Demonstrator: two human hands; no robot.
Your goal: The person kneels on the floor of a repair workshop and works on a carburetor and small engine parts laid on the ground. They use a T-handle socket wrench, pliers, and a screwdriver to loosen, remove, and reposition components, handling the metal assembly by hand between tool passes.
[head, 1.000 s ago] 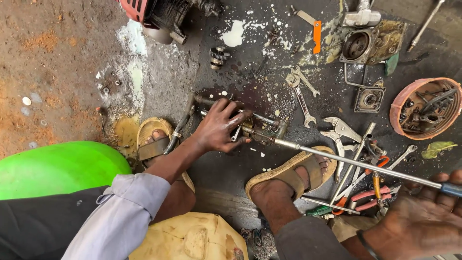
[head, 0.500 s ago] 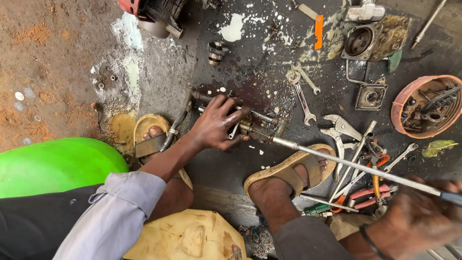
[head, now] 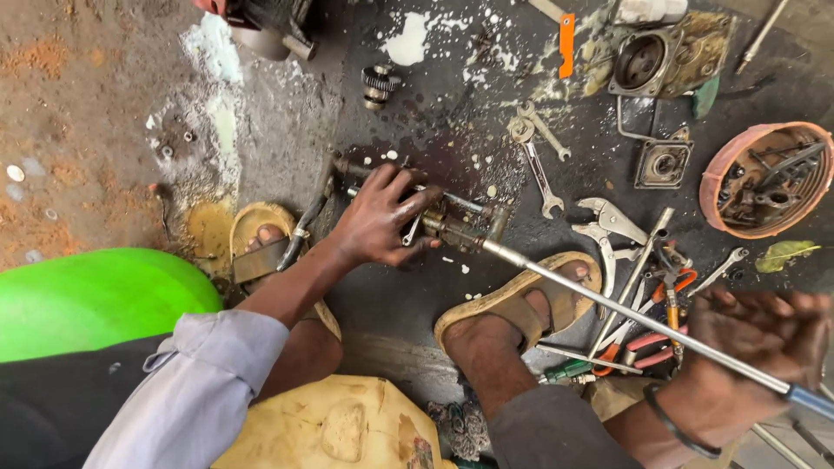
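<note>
My left hand (head: 378, 221) presses down on a greasy metal shaft assembly (head: 452, 227) lying on the dark oily floor, fingers wrapped over its middle. My right hand (head: 754, 347) grips the blue-ended handle of a long steel socket wrench (head: 634, 319) whose far end sits on the assembly beside my left hand. My two sandalled feet rest either side: the left foot (head: 261, 247) near the part's left end, the right foot (head: 521, 308) under the wrench bar.
Spanners (head: 539, 165), locking pliers (head: 608, 226) and red-handled pliers (head: 647, 343) lie scattered right of the part. A pinkish bowl (head: 721, 174) of metal parts stands at far right. Engine casings (head: 647, 61) and a gear (head: 380, 85) lie at the back. A green object (head: 87, 300) sits at left.
The view has shifted slightly. My left hand keeps its hold on the assembly and my right hand has moved the wrench handle a little, its fingers now spread more over the bar.
</note>
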